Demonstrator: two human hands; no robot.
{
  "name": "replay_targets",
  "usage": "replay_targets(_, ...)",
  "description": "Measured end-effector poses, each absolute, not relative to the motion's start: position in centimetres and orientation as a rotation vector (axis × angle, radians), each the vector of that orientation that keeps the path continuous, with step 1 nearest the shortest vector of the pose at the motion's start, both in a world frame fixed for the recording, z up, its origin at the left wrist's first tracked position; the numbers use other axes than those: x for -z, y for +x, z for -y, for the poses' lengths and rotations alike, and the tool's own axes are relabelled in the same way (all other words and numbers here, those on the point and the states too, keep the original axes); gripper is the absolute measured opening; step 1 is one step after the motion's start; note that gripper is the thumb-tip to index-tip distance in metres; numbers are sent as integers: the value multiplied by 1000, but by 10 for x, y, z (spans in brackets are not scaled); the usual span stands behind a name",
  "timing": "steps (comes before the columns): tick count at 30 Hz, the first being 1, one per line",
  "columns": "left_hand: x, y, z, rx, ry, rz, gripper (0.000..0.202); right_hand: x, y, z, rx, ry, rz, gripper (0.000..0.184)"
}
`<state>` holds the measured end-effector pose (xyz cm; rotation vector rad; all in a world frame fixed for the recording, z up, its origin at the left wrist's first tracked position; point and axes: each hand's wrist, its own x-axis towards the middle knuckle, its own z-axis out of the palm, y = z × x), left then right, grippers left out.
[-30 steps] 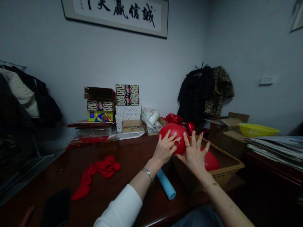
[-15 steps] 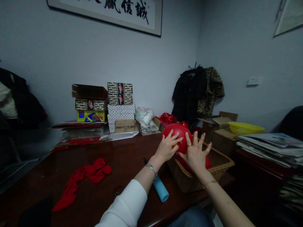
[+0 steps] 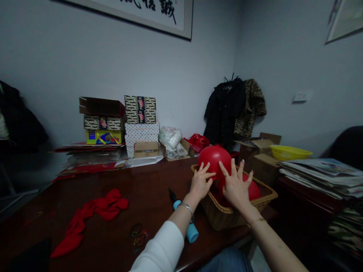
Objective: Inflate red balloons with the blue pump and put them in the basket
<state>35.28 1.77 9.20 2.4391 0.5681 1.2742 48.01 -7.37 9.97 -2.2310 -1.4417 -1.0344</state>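
A round red balloon (image 3: 214, 155) rests over the wicker basket (image 3: 217, 217), above at least one other red balloon (image 3: 254, 190) inside it. My left hand (image 3: 200, 184) is at the balloon's lower left, fingers spread, its fingertips close to the knot end. On the lower right side, my right hand (image 3: 236, 188) has its fingers fanned out, the index fingertip against or just in front of the balloon. Neither hand is closed around it. Below my left wrist, a light-blue hand pump (image 3: 192, 232) with a black nozzle lies on the table, partly hidden by my forearm.
Left on the dark wooden table (image 3: 153, 185) lies a crumpled red cloth (image 3: 109, 207), with a small tangle of coloured bands (image 3: 138, 237) nearer me. Stacked boxes (image 3: 141, 138) stand at the back. A yellow basin (image 3: 290, 152) and piled papers (image 3: 323, 175) are at right.
Both hands have drawn back and down from the red balloon, uncovering more of it. The balloon sits slightly further right over the basket. The camera view has shifted a little.
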Motion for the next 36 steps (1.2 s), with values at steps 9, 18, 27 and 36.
replay_targets(9, -67, 360, -3, -1284, 2430, -767, 26, -122, 480, 57, 932, -2221, 1379, 60)
replay_targets(18, -66, 362, 9, -1107, 2451, -863, 17, -145, 472, 20, 919, -2225, 1572, 63)
replay_targets(27, -68, 352, 11, -1042, 2474, -836, 23, -132, 472, 9, 856, -2250, 1625, 61)
replay_targets(36, -71, 344, 14, -1023, 2457, -771, 20, -134, 471, 5, 794, -2277, 1653, 60)
